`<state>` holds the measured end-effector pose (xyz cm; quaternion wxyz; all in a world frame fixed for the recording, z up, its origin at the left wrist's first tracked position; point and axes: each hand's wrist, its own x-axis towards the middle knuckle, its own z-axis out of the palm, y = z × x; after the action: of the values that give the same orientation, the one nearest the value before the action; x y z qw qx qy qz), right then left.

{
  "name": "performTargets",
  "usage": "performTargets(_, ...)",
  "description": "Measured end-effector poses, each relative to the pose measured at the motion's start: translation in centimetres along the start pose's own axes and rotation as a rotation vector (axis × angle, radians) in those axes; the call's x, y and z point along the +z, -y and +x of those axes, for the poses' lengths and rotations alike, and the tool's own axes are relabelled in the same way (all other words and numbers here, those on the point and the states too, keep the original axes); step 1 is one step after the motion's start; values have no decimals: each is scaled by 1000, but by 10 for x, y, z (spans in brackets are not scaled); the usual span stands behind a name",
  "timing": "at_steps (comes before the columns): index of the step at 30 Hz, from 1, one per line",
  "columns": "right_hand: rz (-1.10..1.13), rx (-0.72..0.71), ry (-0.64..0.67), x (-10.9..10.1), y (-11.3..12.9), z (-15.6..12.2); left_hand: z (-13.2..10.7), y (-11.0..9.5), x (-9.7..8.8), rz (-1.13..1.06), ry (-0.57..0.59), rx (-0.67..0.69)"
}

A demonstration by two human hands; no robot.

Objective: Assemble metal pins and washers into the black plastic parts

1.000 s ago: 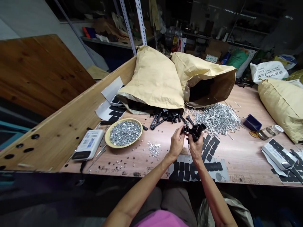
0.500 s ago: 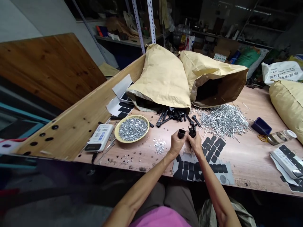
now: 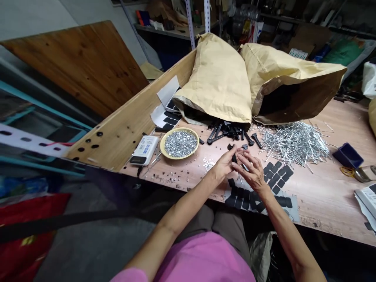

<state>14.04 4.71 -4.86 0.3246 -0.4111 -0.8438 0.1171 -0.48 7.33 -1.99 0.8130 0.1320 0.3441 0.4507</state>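
Just above the table's front part, my left hand (image 3: 226,162) is closed around a black plastic part (image 3: 234,158). My right hand (image 3: 253,171) is against it from the other side, its fingers bent over a black piece (image 3: 244,147) that juts up between the hands. How the black pieces fit together is hidden by the fingers. A thin metal pin (image 3: 241,179) points down below them. Beneath and right of my hands lie black adhesive-looking pads (image 3: 277,178), some on a grey backing sheet (image 3: 294,213). Small washers (image 3: 208,164) are scattered left of my left hand.
A yellow bowl (image 3: 162,150) of small metal pieces stands left, beside a white device (image 3: 144,150). Black plastic parts (image 3: 226,131) spill from a paper sack (image 3: 220,82). A second sack (image 3: 282,60), a heap of metal pins (image 3: 295,143) and a blue tray (image 3: 348,155) are right.
My view has turned left and down. The upright black rectangular part in my left hand is now mostly covered. My right fingers have spread from a tight grip and reach across toward my left hand.
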Motion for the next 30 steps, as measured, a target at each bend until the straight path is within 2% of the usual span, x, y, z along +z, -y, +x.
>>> performTargets(2, 57, -18, -41, -5, 11, 0, -8, -1, 2, 128, 88, 8)
performTargets(4, 98, -3, -213, -12, 25, 4, -20, -6, -3, 337, 151, 74)
performTargets(5, 116, 17, -319, -17, 33, 7, -26, -10, -10, 477, 136, 150)
performTargets(6, 127, 47, -419, -24, 40, 9, -32, -14, -18, 637, 80, 257)
performTargets(8, 129, 136, -534, -36, 51, 12, -41, -22, -41, 980, -148, 557)
performTargets(9, 127, 190, -536, -42, 53, 11, -43, -25, -54, 1139, -267, 689)
performTargets(11, 132, 302, -468, -48, 53, 7, -43, -27, -76, 1406, -382, 803)
performTargets(13, 150, 393, -367, -46, 49, 0, -39, -24, -92, 1588, -374, 784)
performTargets(16, 175, 455, -250, -32, 43, -12, -35, -15, -99, 1687, -320, 742)
performTargets(18, 198, 464, -205, -18, 43, -16, -36, -8, -96, 1624, -318, 757)
performTargets(21, 303, 531, -176, 6, 52, -16, -47, 8, -87, 1347, -340, 716)
performTargets(26, 420, 537, -127, 51, 78, -3, -64, 34, -76, 542, -191, 421)
performTargets(28, 431, 554, -123, 65, 85, 3, -65, 36, -76, 260, -222, 383)
performTargets(30, 459, 614, -100, 74, 88, 9, -62, 33, -79, 87, -288, 363)
